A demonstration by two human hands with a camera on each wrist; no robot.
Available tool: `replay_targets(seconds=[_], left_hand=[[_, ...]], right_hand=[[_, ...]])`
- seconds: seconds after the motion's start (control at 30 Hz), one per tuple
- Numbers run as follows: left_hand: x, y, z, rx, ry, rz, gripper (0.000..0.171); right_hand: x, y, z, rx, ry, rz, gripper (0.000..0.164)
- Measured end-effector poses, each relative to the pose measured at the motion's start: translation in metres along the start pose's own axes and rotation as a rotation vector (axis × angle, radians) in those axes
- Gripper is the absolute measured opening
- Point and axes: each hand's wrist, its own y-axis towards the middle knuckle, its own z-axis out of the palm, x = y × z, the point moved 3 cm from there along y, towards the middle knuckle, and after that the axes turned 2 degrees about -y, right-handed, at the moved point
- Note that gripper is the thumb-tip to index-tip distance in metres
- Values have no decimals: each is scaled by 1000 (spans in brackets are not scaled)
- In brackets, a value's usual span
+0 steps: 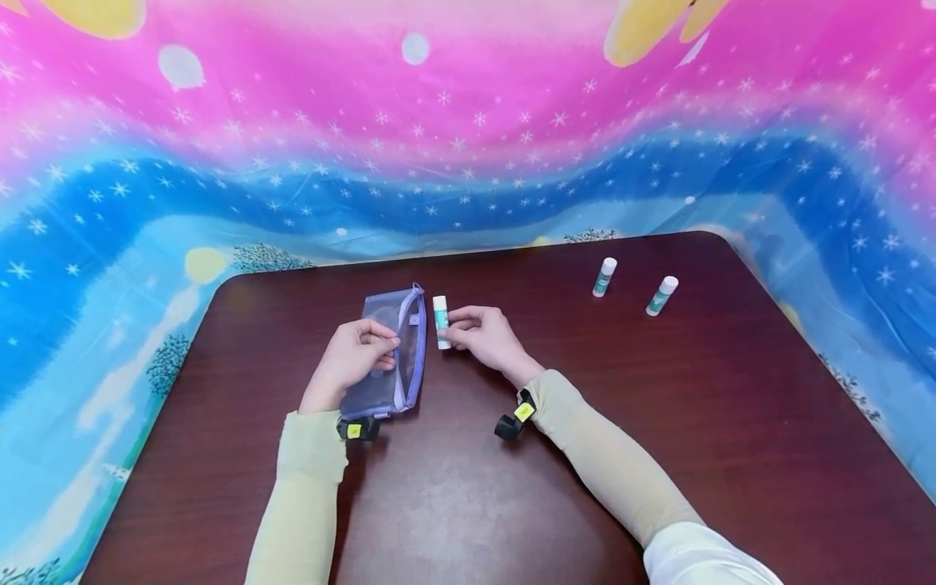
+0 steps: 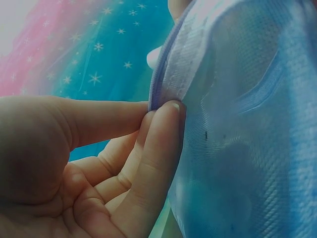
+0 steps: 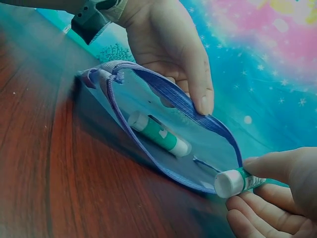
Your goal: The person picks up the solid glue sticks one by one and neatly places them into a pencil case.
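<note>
A purple mesh zipper pouch (image 1: 376,390) lies on the table with its zipped mouth spread toward the right. My left hand (image 1: 353,357) pinches one edge of that mouth between thumb and fingers, as the left wrist view shows close up. Just right of the opening, my right hand (image 1: 486,335) pinches a white-capped green glue stick (image 1: 441,323). In the right wrist view the held stick's end is beside the pouch's rim, and whether they touch I cannot tell. Another glue stick (image 3: 159,135) shows inside the pouch.
Two more glue sticks, one (image 1: 604,277) nearer the back edge and one (image 1: 661,296) further right, stand on the dark wooden table (image 1: 468,487). A colourful pink and blue cloth (image 1: 468,138) hangs behind and around the table.
</note>
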Motion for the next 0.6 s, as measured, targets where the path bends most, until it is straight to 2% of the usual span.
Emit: replay_targets(seconds=[0.6], left_hand=[[0,1,0,-1,0,-17,16]], right_hand=[[-3,3,18,29,72,94,35]])
